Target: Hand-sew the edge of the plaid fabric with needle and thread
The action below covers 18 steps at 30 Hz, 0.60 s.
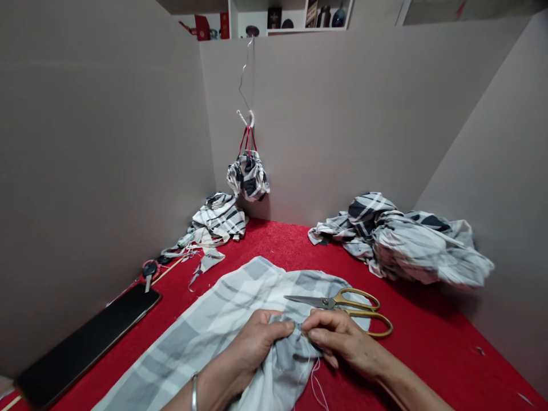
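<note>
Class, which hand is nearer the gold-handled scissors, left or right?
Right: the right hand sits just below the scissors; the left hand, gripping the checked cloth, lies farther left of them.

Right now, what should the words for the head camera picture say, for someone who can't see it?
The left hand and right hand pinch gathered grey-and-white plaid cloth, with white thread dangling below. Gold-handled scissors lie beside them on a red surface. A plaid bundle hangs farther back.
</note>
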### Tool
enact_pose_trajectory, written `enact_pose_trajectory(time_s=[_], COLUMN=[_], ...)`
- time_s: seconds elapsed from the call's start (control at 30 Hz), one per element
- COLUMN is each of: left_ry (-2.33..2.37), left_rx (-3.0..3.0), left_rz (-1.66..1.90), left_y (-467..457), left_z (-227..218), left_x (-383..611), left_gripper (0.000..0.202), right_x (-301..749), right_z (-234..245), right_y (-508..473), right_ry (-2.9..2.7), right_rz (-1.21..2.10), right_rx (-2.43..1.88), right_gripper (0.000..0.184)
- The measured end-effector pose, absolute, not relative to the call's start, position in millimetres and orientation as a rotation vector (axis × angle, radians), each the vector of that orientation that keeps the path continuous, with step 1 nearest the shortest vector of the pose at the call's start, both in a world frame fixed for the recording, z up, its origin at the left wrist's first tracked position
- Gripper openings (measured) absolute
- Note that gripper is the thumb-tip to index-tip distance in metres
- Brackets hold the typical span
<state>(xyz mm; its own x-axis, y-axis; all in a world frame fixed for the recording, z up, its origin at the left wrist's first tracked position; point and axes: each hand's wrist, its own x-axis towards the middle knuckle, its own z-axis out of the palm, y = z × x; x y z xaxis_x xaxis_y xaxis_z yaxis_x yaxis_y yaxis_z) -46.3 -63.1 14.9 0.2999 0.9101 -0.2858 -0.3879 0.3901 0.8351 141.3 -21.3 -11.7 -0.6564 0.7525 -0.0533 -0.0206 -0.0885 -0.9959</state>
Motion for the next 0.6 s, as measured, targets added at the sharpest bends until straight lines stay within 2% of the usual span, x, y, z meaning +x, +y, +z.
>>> enact_pose_trajectory(time_s=[0.17,0.27,0.4,0.6], left_ry=[0.85,0.948,1.014,1.055], left_rx=[0.735,0.754,0.803,0.76], left_rz=[0.964,1.041,1.095,1.082], left_y=[-61.8,-62.2,-63.7,-63.2], left_z=[10.3,9.6,13.3,15.7], left_x=[-45.3,-45.4,-45.7,-48.4], left_gripper=[0.022,0.022,0.024,0.028], right_x=[134.6,133.7,136.8,138.3], right_z=[-9.4,-7.3,-4.4,-8.3], right_y=[-23.8,-25.0,-25.7,-24.4], right_ry=[-1.59,-1.593,-1.663,-1.697], right_rz=[1.792,1.796,1.812,1.752], right_rx=[-0.787,-0.799,-0.818,-0.851], right_gripper=[0.021,0.032,0.026,0.027])
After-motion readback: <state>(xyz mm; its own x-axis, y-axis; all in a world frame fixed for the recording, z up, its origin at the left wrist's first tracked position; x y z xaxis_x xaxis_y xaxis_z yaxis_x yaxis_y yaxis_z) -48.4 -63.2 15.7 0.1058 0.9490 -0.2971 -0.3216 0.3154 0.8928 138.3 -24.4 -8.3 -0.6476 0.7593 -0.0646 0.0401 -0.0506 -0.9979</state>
